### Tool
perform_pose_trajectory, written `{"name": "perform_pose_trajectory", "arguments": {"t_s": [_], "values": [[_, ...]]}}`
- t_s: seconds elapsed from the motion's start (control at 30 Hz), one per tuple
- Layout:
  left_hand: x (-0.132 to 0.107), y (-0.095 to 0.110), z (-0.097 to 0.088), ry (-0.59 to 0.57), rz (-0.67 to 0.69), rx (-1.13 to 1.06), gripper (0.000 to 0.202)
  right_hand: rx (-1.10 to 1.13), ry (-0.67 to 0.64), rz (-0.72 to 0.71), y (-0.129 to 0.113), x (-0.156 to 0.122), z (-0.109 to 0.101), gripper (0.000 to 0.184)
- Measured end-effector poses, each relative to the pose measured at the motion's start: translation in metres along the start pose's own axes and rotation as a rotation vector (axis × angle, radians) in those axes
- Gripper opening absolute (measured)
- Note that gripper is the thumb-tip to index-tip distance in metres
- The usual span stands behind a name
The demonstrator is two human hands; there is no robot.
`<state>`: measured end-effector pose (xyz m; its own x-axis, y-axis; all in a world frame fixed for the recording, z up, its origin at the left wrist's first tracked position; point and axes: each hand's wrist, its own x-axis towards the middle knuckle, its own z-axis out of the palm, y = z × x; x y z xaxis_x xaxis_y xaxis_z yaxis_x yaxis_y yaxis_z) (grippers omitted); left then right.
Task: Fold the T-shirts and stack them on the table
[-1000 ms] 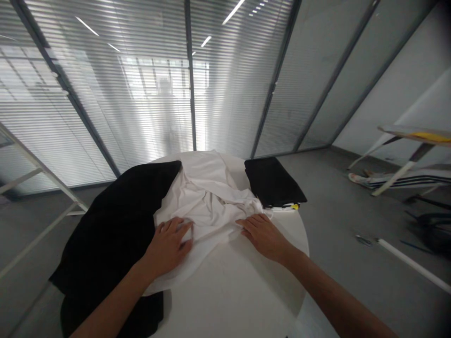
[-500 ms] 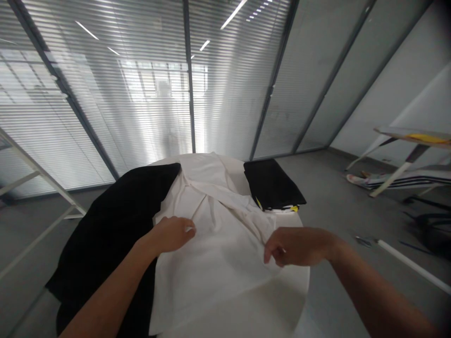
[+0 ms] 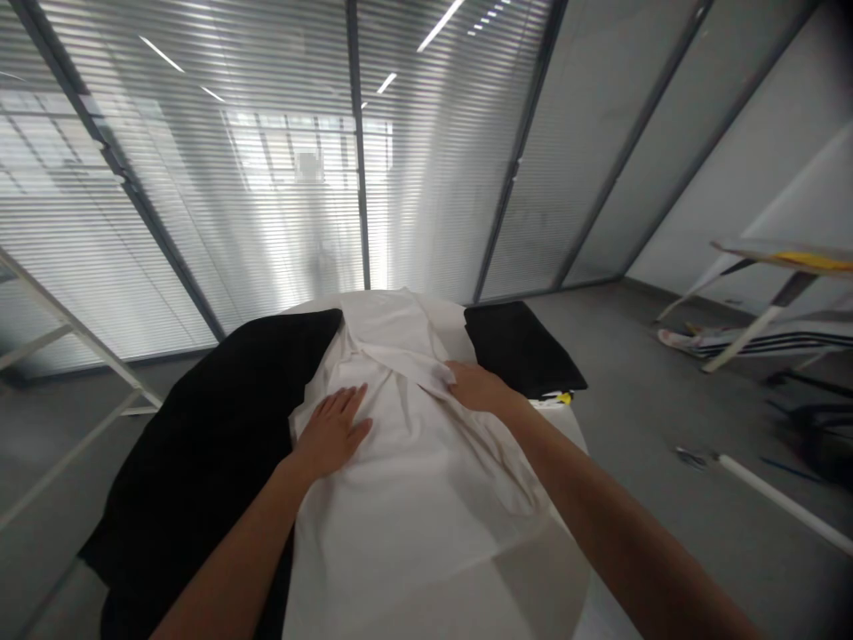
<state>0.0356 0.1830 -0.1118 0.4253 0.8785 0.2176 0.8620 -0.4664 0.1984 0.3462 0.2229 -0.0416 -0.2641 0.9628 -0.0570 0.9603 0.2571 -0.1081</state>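
A white garment (image 3: 413, 498) lies spread lengthwise over the round white table, wrinkled across its middle, with a strip folded diagonally over it. My left hand (image 3: 331, 436) rests flat on its left side, fingers spread. Farther up, my right hand (image 3: 476, 384) is closed on the folded strip near the right edge; its fingertips are partly hidden. Black cloth (image 3: 219, 427) lies left of the garment and hangs off the table. Just beyond my right hand sits a folded black stack (image 3: 523, 348) with white and yellow showing beneath.
The white table's rim (image 3: 577, 436) shows at the right. A white metal frame (image 3: 86, 333) stands at the left. On the floor to the right are a white pole (image 3: 779, 502) and a second table (image 3: 766, 258). Glass panels with blinds (image 3: 286, 222) rise behind.
My right hand has moved up and inward from the garment's lower right edge to the folded strip. My left hand has opened from a curled shape and flattened onto the garment.
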Motion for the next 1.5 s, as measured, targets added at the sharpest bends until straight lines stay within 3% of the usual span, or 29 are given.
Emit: {"name": "perform_pose_trajectory", "arguments": {"t_s": [0.13,0.3,0.47,0.6,0.73,0.87,0.97,1.03,1.17,1.3,1.4,1.5], "values": [[0.004,-0.004,-0.007,-0.008,-0.013,-0.016,0.055,-0.087,-0.022,0.118,-0.009,0.005,-0.002,0.036],[0.003,-0.003,-0.021,-0.009,-0.023,-0.038,0.047,-0.161,0.018,0.158,-0.021,0.001,-0.014,0.031],[0.005,0.005,-0.028,0.013,-0.048,-0.059,0.038,0.03,0.013,-0.051,-0.041,-0.01,-0.037,0.035],[0.008,0.011,-0.027,0.081,-0.093,-0.253,0.044,0.092,0.02,-0.155,-0.073,-0.023,-0.048,0.035],[0.009,0.016,-0.024,0.102,-0.059,-0.519,0.054,0.171,0.009,-0.216,-0.104,-0.035,-0.04,0.03],[0.008,0.02,-0.02,0.06,0.005,-0.549,0.048,0.307,-0.011,-0.293,-0.118,-0.044,-0.026,0.028],[0.009,0.022,-0.018,0.035,0.03,-0.503,0.037,0.401,-0.074,-0.383,-0.114,-0.053,-0.024,0.029],[0.009,0.023,-0.018,0.037,0.017,-0.464,0.031,0.383,-0.085,-0.366,-0.105,-0.061,-0.027,0.034],[0.009,0.023,-0.023,0.054,-0.012,-0.412,0.025,0.117,-0.117,-0.275,-0.07,-0.078,-0.037,0.045],[0.009,0.022,-0.025,0.065,-0.027,-0.397,0.019,-0.048,-0.13,-0.22,-0.033,-0.086,-0.042,0.031],[0.01,0.021,-0.024,0.09,-0.019,-0.422,0.018,0.061,-0.117,-0.217,-0.021,-0.088,-0.048,0.02],[0.01,0.018,-0.024,0.121,-0.008,-0.452,0.019,0.324,-0.206,-0.241,-0.03,-0.096,-0.059,0.02]]}}
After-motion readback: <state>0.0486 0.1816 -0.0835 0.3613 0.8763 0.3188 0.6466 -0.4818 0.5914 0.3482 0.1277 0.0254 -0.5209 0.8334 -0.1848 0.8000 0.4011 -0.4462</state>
